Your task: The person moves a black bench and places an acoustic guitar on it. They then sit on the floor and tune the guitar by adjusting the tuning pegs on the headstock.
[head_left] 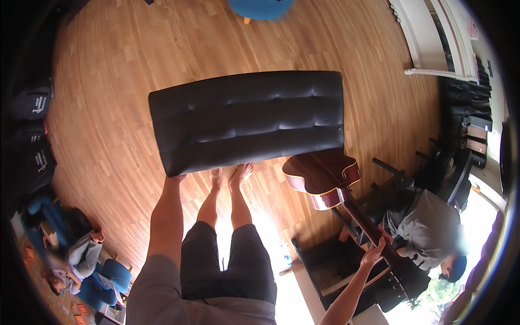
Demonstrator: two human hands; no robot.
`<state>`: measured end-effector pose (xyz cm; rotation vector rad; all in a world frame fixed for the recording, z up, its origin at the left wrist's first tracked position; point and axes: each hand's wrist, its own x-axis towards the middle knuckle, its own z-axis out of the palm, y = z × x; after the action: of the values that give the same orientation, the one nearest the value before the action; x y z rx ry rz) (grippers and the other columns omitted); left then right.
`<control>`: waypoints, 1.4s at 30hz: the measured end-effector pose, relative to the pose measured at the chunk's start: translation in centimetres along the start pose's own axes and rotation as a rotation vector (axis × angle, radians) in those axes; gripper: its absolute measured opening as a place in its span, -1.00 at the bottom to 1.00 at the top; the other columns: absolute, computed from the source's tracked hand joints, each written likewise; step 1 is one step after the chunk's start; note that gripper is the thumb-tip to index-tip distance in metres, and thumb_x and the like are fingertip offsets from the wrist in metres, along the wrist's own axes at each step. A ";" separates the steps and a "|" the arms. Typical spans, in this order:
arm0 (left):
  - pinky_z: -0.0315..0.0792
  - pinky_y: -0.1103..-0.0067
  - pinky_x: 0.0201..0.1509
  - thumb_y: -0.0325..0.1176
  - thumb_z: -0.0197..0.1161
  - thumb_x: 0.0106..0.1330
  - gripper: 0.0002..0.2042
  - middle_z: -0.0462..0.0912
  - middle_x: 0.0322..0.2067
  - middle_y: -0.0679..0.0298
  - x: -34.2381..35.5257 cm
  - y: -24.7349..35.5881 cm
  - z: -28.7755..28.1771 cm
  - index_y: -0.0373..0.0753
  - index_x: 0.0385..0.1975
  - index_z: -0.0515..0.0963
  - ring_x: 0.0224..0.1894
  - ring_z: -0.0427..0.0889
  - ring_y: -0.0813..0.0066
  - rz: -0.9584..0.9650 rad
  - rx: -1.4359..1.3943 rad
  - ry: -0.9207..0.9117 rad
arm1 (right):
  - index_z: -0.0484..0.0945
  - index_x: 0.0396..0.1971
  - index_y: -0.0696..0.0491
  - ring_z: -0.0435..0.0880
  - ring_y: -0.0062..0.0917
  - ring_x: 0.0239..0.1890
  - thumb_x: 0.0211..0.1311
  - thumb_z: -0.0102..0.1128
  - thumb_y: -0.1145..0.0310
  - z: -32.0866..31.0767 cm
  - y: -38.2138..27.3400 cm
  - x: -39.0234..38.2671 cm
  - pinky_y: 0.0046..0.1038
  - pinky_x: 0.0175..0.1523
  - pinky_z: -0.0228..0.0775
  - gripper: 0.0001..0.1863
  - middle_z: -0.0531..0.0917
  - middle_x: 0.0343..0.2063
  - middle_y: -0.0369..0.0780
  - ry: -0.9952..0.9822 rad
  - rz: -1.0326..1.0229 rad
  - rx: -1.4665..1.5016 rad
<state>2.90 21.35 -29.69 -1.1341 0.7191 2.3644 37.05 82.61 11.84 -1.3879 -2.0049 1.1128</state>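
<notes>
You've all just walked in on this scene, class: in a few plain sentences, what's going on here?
A person stands barefoot before a black bench. Their right hand holds a guitar by its neck, the back of its body facing up, near the bench's right front corner. Their left hand is at the left front corner, mostly hidden, so its grip can't be judged. Someone in a grey shirt is off to the right.

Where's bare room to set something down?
Floor between the black bench and blue stool, and left of the bench toward black bags. Bench itself is bare. Crowded right: guitar in the right hand, another person beside its neck.
</notes>
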 end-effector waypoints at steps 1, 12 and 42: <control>0.29 0.19 0.46 0.21 0.06 0.46 -0.36 0.58 0.25 0.17 -0.2 0.6 -0.8 -0.13 0.35 0.45 0.28 0.53 0.14 0.019 0.007 0.011 | 0.41 -0.10 0.06 0.60 -0.19 0.16 0.35 0.03 0.33 -0.1 0.1 0.2 -0.17 0.33 0.39 -0.80 0.66 0.05 0.04 0.021 0.012 0.021; 0.17 0.14 0.54 0.22 0.07 0.44 -0.31 0.53 0.32 0.15 -2.1 -12.6 2.0 -0.14 0.41 0.41 0.39 0.43 0.11 0.003 -0.250 -0.036 | 0.45 0.05 0.08 0.62 -0.27 0.18 0.51 0.08 0.31 -2.2 3.0 1.1 -0.21 0.36 0.42 -0.76 0.64 0.12 -0.02 0.185 0.114 0.236; 0.48 0.26 0.36 0.04 0.21 0.43 -0.52 0.67 0.12 0.27 -8.1 -6.0 -6.5 -0.16 0.16 0.58 0.18 0.63 0.24 -0.297 -0.111 -0.057 | 0.46 -0.16 0.07 0.68 -0.25 0.11 0.40 0.05 0.43 -3.5 -3.4 -27.1 -0.22 0.41 0.31 -0.90 0.73 -0.09 -0.03 0.173 -0.002 0.002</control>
<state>14.87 20.87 -28.29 -1.1265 0.3739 2.1945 48.26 58.37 18.59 -1.4286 -1.8820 0.9590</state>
